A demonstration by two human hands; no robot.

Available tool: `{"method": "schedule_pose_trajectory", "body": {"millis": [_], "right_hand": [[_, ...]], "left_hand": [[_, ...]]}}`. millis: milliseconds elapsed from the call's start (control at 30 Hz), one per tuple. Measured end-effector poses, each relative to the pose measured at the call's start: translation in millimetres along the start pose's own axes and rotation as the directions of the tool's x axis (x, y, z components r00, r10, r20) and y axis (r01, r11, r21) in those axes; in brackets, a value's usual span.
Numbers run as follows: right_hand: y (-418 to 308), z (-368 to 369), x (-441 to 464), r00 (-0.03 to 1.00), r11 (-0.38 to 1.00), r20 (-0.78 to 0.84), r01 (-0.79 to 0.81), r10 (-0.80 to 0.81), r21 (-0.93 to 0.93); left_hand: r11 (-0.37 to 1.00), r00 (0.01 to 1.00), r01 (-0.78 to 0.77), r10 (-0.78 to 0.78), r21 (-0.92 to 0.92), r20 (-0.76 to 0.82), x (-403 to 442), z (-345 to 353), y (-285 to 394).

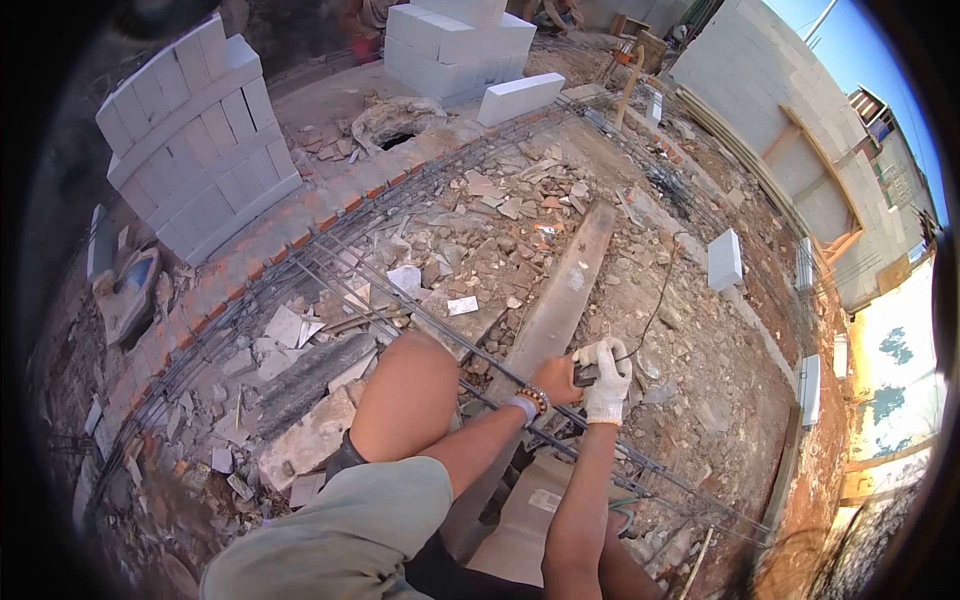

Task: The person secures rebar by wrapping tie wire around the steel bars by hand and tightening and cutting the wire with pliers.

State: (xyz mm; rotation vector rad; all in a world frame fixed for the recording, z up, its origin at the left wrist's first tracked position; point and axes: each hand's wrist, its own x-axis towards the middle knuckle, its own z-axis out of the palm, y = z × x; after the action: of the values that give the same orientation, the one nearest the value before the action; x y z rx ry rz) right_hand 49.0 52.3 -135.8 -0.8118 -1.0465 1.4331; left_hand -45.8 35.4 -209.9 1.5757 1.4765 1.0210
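Note:
My left hand (557, 381), bare with bracelets at the wrist, is closed against a small dark tool (585, 376) whose kind I cannot make out. Beside it, my right hand (605, 380) wears a white knitted glove with bent fingers. From the glove a thin dark wire (655, 310) curves up across the rubble. Both hands meet just above steel reinforcing bars (480, 355), which run diagonally beneath them. A long board (570, 285) lies on the ground beyond. Below my arms is a piece of cardboard (520, 520).
Broken masonry rubble (480, 235) covers the ground. White blocks stand in a stack (200, 135) at left and another stack (460, 45) at the back. A brick edging (340, 205) crosses the left side. One loose white block (724, 260) stands at right. Other people are partly visible at the top.

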Motion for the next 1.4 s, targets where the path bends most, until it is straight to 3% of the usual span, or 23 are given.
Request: {"method": "schedule_pose_trajectory", "body": {"millis": [67, 100, 233, 400, 467, 500, 533, 600, 633, 667, 733, 767, 800, 867, 933, 967, 1000, 1067, 1100, 1133, 1167, 1333, 1400], "right_hand": [[-4, -2, 4, 0.973, 0.997, 0.223, -0.049, 0.062, -0.065], [-14, 10, 5, 0.958, 0.991, 0.272, -0.06, 0.091, -0.12], [-6, 1, 24, 0.957, 0.978, 0.224, -0.156, 0.184, -0.137], [-12, -7, 26, 0.942, 0.976, 0.266, -0.218, 0.205, 0.021], [-11, -3, 27, 0.967, 0.975, 0.165, -0.175, 0.196, -0.135], [-11, 0, 30, 0.972, 0.975, 0.144, -0.166, 0.187, -0.145], [-8, 2, 31, 0.976, 0.975, 0.121, -0.163, 0.182, -0.151], [0, 5, 32, 0.993, 0.953, -0.06, -0.112, 0.099, -0.28], [-7, 14, 28, 0.974, 0.922, -0.211, -0.158, 0.086, -0.354], [-14, 24, 22, 0.951, 0.854, -0.307, -0.126, -0.041, -0.505], [-10, 45, 12, 0.753, 0.788, -0.598, -0.181, -0.274, -0.589], [10, 45, 15, 0.685, 0.868, -0.665, -0.094, -0.299, -0.487], [14, 59, 13, 0.552, 0.839, -0.712, -0.04, -0.435, -0.543], [7, 69, 16, 0.365, 0.76, -0.749, -0.147, -0.553, -0.633], [-2, 61, 14, 0.33, 0.817, -0.852, -0.286, -0.406, -0.5], [-9, 54, 11, 0.364, 0.87, -0.882, -0.274, -0.3, -0.409], [27, 17, 20, 0.325, 0.841, -0.849, -0.216, -0.417, -0.496], [13, 18, 10, 0.417, 0.793, -0.799, -0.243, -0.434, -0.558], [-3, 28, 6, 0.436, 0.834, -0.838, -0.284, -0.327, -0.473], [6, 23, 9, 0.417, 0.794, -0.782, -0.199, -0.463, -0.575], [13, 13, 7, 0.415, 0.797, -0.786, -0.201, -0.458, -0.57], [8, -2, -9, 0.39, 0.92, -0.875, -0.144, -0.286, -0.364], [26, -23, -12, 0.361, 0.968, -0.901, 0.028, -0.241, -0.248]], "left_hand": [[0.975, 0.975, -0.068, 0.021, -0.21, -0.221, -8, 1, 4], [0.971, 0.975, 0.01, -0.062, -0.24, -0.212, -13, -6, 8], [0.939, 0.976, 0.085, -0.011, -0.332, 0.219, 4, -46, 1], [0.865, 0.79, 0.285, 0.032, -0.412, 0.613, 29, -61, 26], [0.985, 0.828, 0.114, -0.024, -0.126, 0.56, 33, -43, 5], [0.982, 0.839, 0.188, -0.169, 0.016, 0.518, 34, -44, 12], [0.948, 0.893, 0.269, -0.178, -0.173, 0.413, 27, -44, 20], [0.878, 0.95, 0.24, -0.124, -0.414, 0.288, 23, -37, 23], [0.906, 0.962, 0.214, -0.13, -0.366, 0.24, 23, -33, 26], [0.929, 0.973, 0.189, -0.134, -0.318, 0.188, 22, -30, 27], [0.965, 0.977, 0.125, -0.079, -0.232, 0.196, 18, -25, 25], [0.979, 0.974, 0.082, -0.039, -0.189, 0.221, 15, -25, 22], [0.99, 0.966, 0.045, -0.009, -0.134, 0.259, 13, -23, 19], [0.999, 0.947, -0.04, 0.045, -0.021, 0.318, 10, -15, 14], [0.989, 0.932, -0.131, 0.098, 0.073, 0.348, 12, -1, 8], [0.979, 0.929, -0.165, 0.115, 0.115, 0.351, 11, 3, 6], [0.97, 0.929, -0.196, 0.137, 0.143, 0.344, 13, 9, 6], [0.96, 0.933, -0.223, 0.159, 0.171, 0.323, 14, 17, 6], [0.958, 0.935, -0.23, 0.168, 0.173, 0.314, 15, 21, 5], [0.957, 0.938, -0.234, 0.176, 0.17, 0.3, 14, 22, 6], [0.956, 0.939, -0.24, 0.184, 0.169, 0.291, 13, 23, 5], [0.933, 0.933, -0.298, 0.24, 0.202, 0.269, 9, 33, 4], [0.938, 0.938, -0.287, 0.234, 0.194, 0.255, 7, 33, 7]]}}
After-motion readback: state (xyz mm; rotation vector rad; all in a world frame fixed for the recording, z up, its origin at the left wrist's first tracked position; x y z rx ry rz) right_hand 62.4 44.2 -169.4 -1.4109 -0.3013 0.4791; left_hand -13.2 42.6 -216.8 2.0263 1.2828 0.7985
